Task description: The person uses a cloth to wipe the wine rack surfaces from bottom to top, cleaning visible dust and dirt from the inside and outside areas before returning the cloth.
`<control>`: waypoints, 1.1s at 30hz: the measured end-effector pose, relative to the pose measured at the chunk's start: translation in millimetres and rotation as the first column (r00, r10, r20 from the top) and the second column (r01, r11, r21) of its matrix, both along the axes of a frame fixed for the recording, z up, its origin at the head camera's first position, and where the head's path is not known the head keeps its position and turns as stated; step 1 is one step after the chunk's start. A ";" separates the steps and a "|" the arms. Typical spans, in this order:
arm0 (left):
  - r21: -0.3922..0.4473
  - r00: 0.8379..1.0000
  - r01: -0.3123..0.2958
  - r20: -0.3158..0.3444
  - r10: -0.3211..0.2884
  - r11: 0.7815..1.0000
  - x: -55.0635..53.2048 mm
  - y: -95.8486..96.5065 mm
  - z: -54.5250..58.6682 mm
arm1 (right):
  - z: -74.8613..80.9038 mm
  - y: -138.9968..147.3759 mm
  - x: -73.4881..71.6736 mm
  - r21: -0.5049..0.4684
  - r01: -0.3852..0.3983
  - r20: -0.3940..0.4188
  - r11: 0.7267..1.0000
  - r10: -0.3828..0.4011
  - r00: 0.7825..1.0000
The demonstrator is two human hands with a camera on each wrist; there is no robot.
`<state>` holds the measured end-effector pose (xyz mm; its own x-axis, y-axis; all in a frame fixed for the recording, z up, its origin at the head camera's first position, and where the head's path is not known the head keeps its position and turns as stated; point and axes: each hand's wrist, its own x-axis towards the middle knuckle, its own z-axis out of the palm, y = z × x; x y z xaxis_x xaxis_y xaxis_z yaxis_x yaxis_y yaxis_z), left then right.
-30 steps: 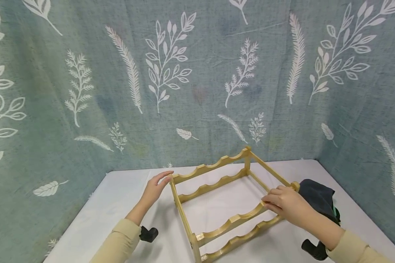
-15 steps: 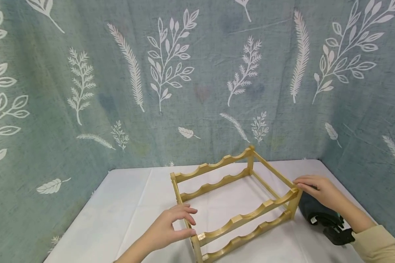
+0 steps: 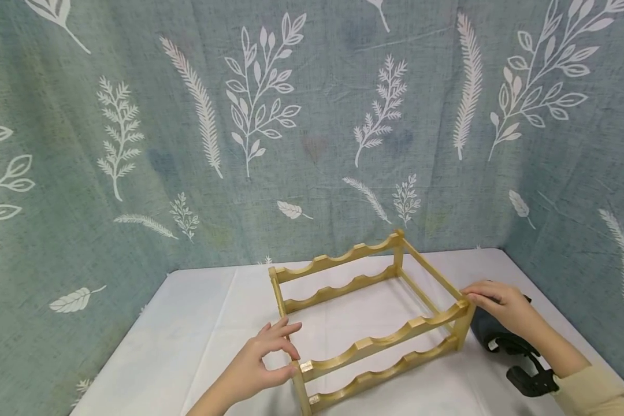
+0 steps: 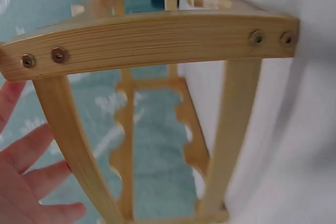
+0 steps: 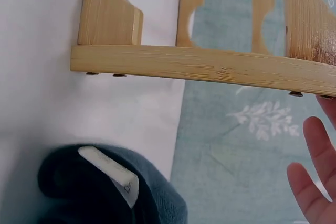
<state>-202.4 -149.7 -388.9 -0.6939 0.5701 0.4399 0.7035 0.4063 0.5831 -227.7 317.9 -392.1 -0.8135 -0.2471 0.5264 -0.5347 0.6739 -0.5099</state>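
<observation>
A light bamboo wine rack (image 3: 366,346), with scalloped front and back rails, stands on the table. At its near left corner my left hand (image 3: 260,361) has the thumb by the post top and the fingers spread along the side rail (image 4: 84,145); the left wrist view shows the bolted post (image 4: 157,40) close up. My right hand (image 3: 504,306) pinches the near right corner between thumb and fingertips. In the right wrist view, its other fingers (image 5: 317,145) extend past the outer face of the bolted post (image 5: 199,64).
A dark blue cloth item (image 5: 157,182) with a white tag (image 5: 113,169) lies right of the rack, partly behind my right hand. White cloth covers the table (image 3: 203,323). A green leaf-print curtain (image 3: 312,115) hangs around the back and sides.
My left hand has come from the rack's back left corner to its near left corner. My right hand has gone from the front rail to the near right corner. The rack barely shifts.
</observation>
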 end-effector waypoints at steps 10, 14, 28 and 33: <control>0.094 0.994 0.004 0.109 -0.014 0.996 -34.1 -28.1 -17.4 | -7.3 -17.1 14.6 -0.009 -0.022 -0.133 1.000 0.021 0.991; 0.121 0.988 0.028 0.148 -0.046 0.992 -44.6 -36.5 -22.7 | -8.1 -24.6 17.9 -0.005 -0.001 -0.145 1.000 0.000 0.989; 0.212 0.970 0.098 0.197 -0.140 0.972 -62.0 -48.5 -31.8 | -12.1 -39.8 23.1 -0.009 0.035 -0.183 0.999 -0.036 0.982; 0.173 0.972 0.070 0.211 -0.106 0.983 -61.4 -47.9 -28.1 | -6.2 -33.7 26.0 0.029 0.035 -0.116 0.999 -0.032 0.993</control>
